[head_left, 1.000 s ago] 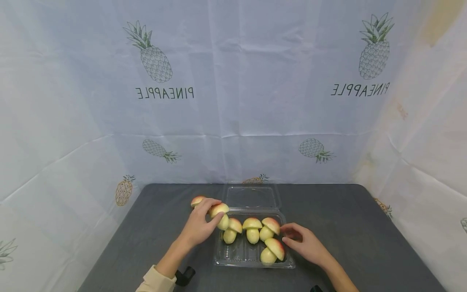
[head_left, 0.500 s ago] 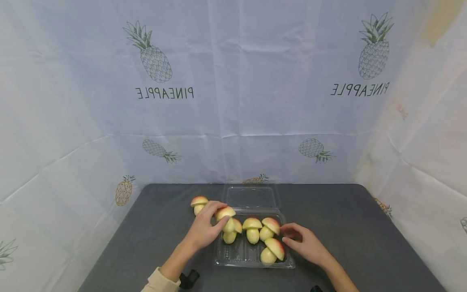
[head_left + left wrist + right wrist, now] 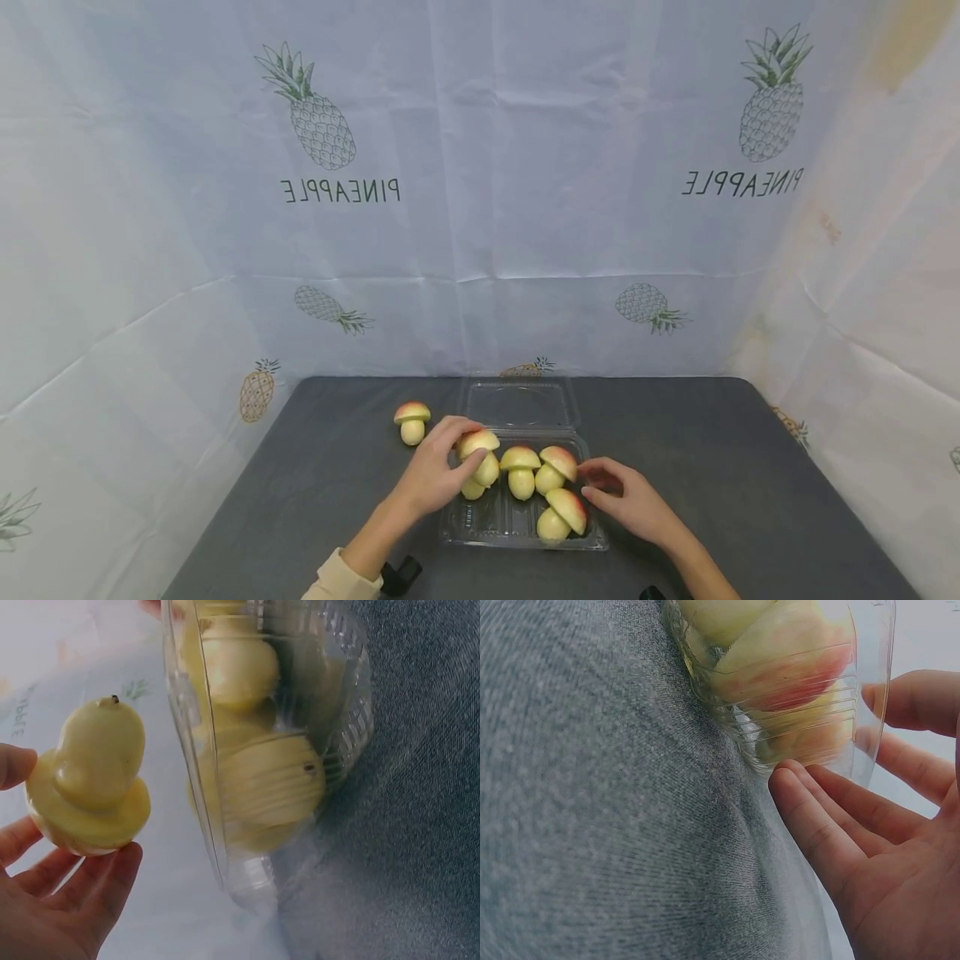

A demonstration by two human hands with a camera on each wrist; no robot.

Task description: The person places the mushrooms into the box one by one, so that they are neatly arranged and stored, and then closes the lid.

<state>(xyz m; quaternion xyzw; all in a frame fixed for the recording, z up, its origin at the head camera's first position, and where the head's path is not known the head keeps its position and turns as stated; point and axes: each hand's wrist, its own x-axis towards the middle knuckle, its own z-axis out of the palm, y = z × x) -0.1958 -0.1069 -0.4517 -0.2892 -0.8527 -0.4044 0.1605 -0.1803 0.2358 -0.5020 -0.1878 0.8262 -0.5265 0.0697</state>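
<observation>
My left hand [image 3: 435,473] pinches a toy mushroom [image 3: 486,468] between thumb and fingertips, above the left side of a clear plastic clamshell box [image 3: 517,545]. In the left wrist view the held toy mushroom [image 3: 97,761] is cap down, its pale yellow stem pointing up, beside the box wall. Below it, another mushroom [image 3: 472,490] in the box is mostly hidden. Several more with red-tinged caps lie inside, such as the front right one [image 3: 561,515]. My right hand [image 3: 626,502] touches the box's right side with fairly straight fingers [image 3: 821,832].
One more toy mushroom [image 3: 412,423] stands on the dark table [image 3: 300,467], left of the box. The box's transparent lid [image 3: 517,406] lies folded back behind it. A white pineapple-print curtain [image 3: 480,208] surrounds the table's back and sides.
My left hand has moved right and slightly toward me, carrying the toy mushroom further over the box. The mushroom standing on the table has come into fuller view. My right hand stays put.
</observation>
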